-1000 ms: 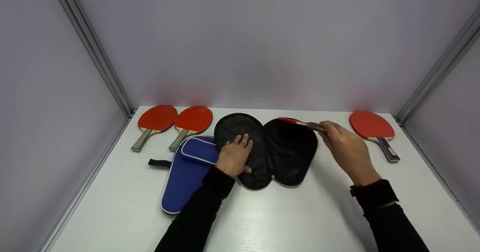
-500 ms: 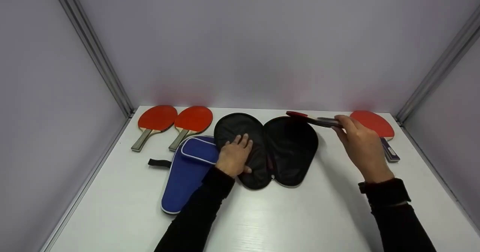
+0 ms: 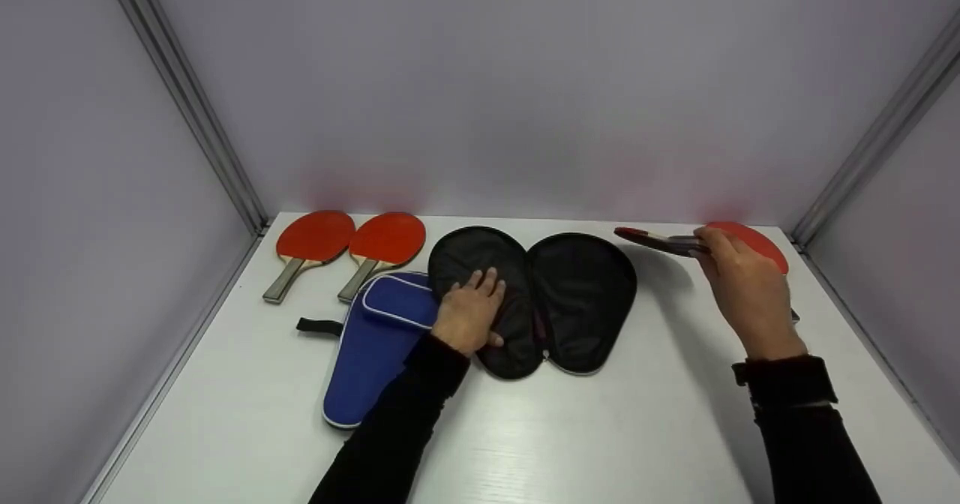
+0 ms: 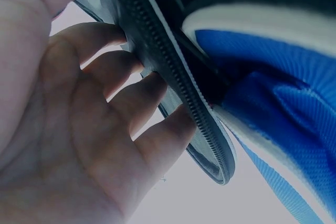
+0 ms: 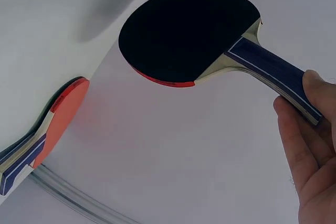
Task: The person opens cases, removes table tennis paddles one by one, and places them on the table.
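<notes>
Holding a paddle (image 3: pixel 660 241) by its handle right of the case (image 3: pixel 536 298), right hand (image 3: pixel 746 294) risks clipping the paddle lying beneath (image 3: pixel 750 243); left hand (image 3: pixel 469 313) presses flat on the case.

The head camera looks forward and down from above the near edge of the worktop (image 3: pixel 525 429), taking in all of it up to the back wall, with the open black case (image 3: pixel 534 298) near the middle of the frame. The left wrist camera sits very close below the left hand (image 4: pixel 68 129), facing up along the fingers (image 4: pixel 157 135) at the zipped rim of the black case (image 4: pixel 173 77) and the blue case (image 4: pixel 283 103) just beside it; both cases also show in the head view, the blue case (image 3: pixel 375 339) left of the black one. The right wrist camera looks from close by, past the right hand (image 5: pixel 312 150), at the held paddle (image 5: pixel 189 32), which the head view shows right of the black case.
</notes>
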Available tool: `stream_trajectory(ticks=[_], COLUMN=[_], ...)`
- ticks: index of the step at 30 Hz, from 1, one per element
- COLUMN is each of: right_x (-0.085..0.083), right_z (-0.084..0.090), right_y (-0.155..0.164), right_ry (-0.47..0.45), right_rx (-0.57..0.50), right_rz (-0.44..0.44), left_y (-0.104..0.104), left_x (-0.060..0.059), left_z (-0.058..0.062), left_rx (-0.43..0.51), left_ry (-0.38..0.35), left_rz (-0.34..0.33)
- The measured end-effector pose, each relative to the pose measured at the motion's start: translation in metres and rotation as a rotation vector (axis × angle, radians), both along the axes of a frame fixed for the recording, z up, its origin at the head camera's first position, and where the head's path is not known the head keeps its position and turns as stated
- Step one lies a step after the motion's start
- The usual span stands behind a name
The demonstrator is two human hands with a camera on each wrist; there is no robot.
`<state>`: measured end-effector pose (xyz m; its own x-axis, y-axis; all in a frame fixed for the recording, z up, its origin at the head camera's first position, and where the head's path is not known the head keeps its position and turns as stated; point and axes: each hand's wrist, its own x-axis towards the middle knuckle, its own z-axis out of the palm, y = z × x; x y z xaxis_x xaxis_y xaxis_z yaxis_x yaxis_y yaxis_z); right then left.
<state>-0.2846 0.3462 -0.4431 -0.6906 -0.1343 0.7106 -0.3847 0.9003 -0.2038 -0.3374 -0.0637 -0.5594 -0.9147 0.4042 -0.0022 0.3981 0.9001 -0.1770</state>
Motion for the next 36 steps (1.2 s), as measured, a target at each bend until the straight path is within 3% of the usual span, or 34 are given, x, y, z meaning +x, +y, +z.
stream_trajectory(ticks=[15,27,31,36], right_x=[-0.008,-0.014,-0.014,-0.014], right_z=[-0.015,-0.027,-0.029,-0.031], right_y=[0.010,0.012,0.015,0.017], right_ry=[-0.116,-0.202,-0.272,-0.434], right_rx=[0.021,0.084,0.112,0.150], right_rz=[-0.035,0.018,0.026,0.019], left_y=[0.001,0.001,0.001,0.002], left_x=[0.001,0.000,0.002,0.002], left_z=[0.004,0.001,0.003,0.004], left_rx=[-0.011,-0.017,-0.017,-0.012], left_ry=[-0.030,-0.022,-0.018,-0.015], left_rz=[0.001,0.006,0.003,-0.001])
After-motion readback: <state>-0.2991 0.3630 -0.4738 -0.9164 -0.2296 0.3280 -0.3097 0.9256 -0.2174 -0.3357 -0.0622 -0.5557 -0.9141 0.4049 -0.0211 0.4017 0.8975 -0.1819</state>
